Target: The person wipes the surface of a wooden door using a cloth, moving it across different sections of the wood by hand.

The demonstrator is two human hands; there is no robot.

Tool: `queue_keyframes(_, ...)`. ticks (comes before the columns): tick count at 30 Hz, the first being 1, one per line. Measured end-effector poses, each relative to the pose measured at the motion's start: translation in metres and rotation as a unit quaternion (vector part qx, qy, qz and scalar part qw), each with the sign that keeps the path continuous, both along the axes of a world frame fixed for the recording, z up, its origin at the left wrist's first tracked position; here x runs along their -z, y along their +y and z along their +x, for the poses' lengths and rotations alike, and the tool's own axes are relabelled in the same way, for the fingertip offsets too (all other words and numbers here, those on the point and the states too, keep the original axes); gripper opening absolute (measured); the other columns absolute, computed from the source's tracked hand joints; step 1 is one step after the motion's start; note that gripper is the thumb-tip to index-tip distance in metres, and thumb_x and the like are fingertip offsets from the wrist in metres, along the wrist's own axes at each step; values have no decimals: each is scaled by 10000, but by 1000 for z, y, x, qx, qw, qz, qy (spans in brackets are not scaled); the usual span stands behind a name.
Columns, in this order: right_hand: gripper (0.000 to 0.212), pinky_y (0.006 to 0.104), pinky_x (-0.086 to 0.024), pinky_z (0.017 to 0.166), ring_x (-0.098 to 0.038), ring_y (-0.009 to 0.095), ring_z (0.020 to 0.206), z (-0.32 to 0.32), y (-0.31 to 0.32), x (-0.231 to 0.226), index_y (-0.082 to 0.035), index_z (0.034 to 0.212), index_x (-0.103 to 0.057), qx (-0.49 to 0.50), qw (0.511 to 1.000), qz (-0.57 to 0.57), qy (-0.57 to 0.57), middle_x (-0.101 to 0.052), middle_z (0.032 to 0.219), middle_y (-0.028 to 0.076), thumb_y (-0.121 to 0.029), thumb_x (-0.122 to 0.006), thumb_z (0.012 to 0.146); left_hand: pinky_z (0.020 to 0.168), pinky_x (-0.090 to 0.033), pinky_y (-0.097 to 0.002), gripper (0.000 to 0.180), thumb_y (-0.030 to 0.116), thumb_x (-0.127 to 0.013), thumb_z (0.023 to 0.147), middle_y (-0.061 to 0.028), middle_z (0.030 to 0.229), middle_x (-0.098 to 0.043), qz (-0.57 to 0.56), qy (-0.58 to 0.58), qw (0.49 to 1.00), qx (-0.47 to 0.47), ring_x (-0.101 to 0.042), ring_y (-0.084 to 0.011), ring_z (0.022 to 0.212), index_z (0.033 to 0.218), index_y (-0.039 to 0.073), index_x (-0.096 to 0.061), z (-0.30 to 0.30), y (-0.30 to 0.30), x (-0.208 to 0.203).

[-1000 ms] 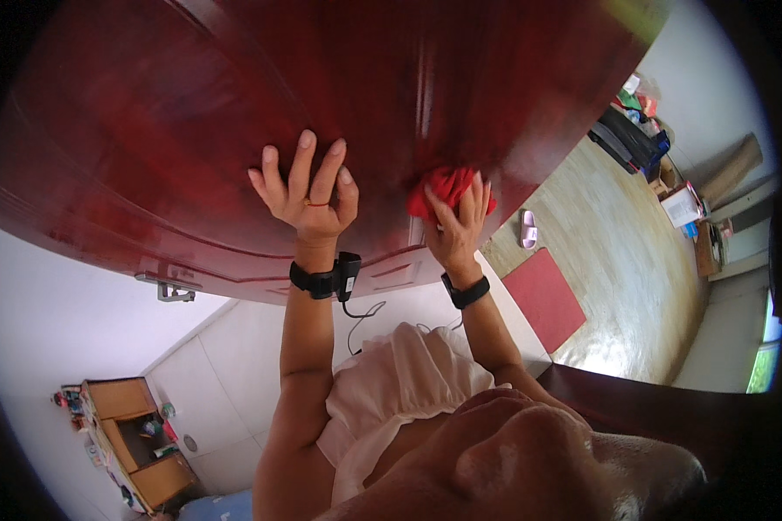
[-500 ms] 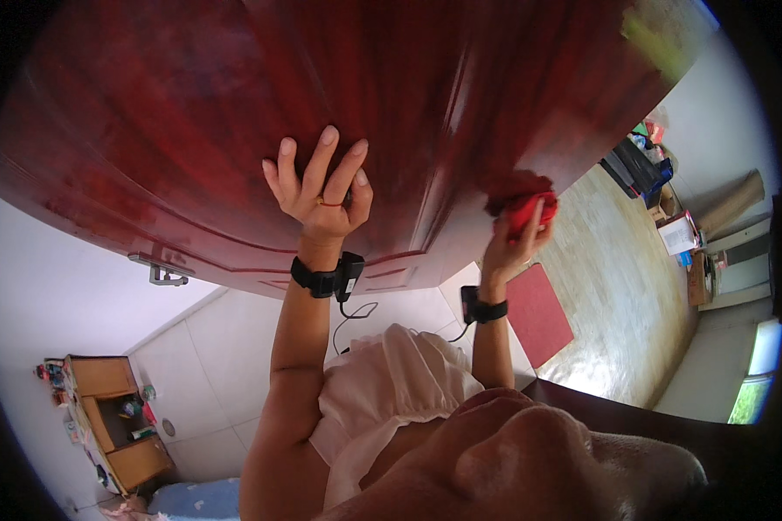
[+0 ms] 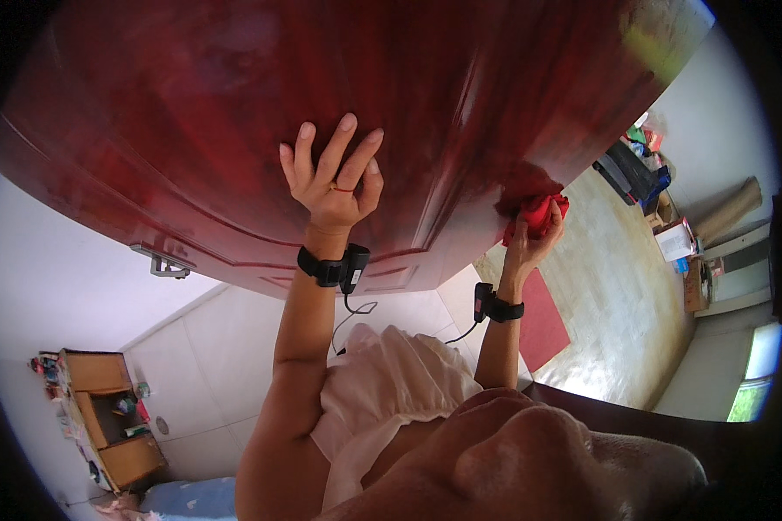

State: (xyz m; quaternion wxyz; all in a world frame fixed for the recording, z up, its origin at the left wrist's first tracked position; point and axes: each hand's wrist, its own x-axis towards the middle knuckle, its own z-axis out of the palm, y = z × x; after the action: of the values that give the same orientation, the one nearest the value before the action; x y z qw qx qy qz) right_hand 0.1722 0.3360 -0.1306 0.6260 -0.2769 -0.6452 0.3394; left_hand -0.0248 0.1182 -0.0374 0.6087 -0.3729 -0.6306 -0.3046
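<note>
A glossy dark red panelled door point(image 3: 261, 95) fills the upper part of the view. My left hand point(image 3: 334, 178) rests against its face with the fingers spread, holding nothing. Farther right, my right hand point(image 3: 530, 247) grips a crumpled red cloth point(image 3: 540, 215) close to the door's right edge. The cloth seems to touch the door surface, where its dark reflection shows. Each wrist wears a black strap with a small box and a cable.
A metal door handle point(image 3: 161, 260) juts out at the lower left. Beyond it stands a wooden cabinet point(image 3: 100, 373) with small items. To the right lie a red mat point(image 3: 543, 321), boxes point(image 3: 673, 239) and a dark bag point(image 3: 626, 174) along the wall.
My right hand has moved right with the red cloth, toward the door's edge. My left hand appears slightly farther right and higher, still spread on the door.
</note>
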Motion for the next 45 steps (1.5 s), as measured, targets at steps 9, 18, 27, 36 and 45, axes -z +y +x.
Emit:
queue_keyframes(9, 533, 453, -415, 1027, -481, 393, 1225, -34, -93, 17, -128, 1111, -628, -63, 989, 80, -110, -494, 1261, 179, 79, -763, 638, 1230, -124, -507, 301, 288, -550, 926, 3, 1405, -594, -1, -6, 1000, 16, -344, -320, 1449, 1150, 260, -749, 3, -1, -5)
queue_keyframes(18, 473, 410, -454, 966, -529, 345, 1168, -39, -97, -14, -109, 1069, -666, -98, 988, 93, -75, -516, 1224, 159, 71, -733, 636, 1205, -190, -452, 348, 285, -549, 901, 78, 1360, -627, -1, -43, 998, 44, -454, -252, 1356, 1195, 347, -725, 9, -4, -9)
queue_keyframes(27, 510, 405, -434, 1007, -508, 319, 1219, -66, -123, -46, -92, 1232, -610, 7, 998, 62, 25, -482, 1310, 143, 51, -696, 749, 1201, -217, -435, 293, 219, -541, 942, 30, 1356, -631, -95, -94, 973, 189, -453, -224, 1358, 1164, 276, -722, 11, -39, -16)
queue_keyframes(36, 476, 475, -443, 985, -524, 394, 1154, -102, -231, -30, -117, 1041, -709, -177, 960, 169, -138, -516, 1242, 182, 105, -707, 620, 815, -590, -360, 232, 87, -589, 895, -84, 1218, -692, -23, -111, 956, 271, -709, -232, 978, 1073, 111, -735, -16, -132, -37)
queue_keyframes(45, 538, 415, -396, 1054, -512, 338, 1223, -125, -201, -133, -90, 1327, -587, 44, 984, 164, 51, -550, 1284, 148, 38, -677, 812, 742, -576, -298, 296, -57, -629, 825, -122, 1075, -667, 132, -201, 955, 172, -692, -223, 856, 1098, 25, -707, -58, -231, -34)
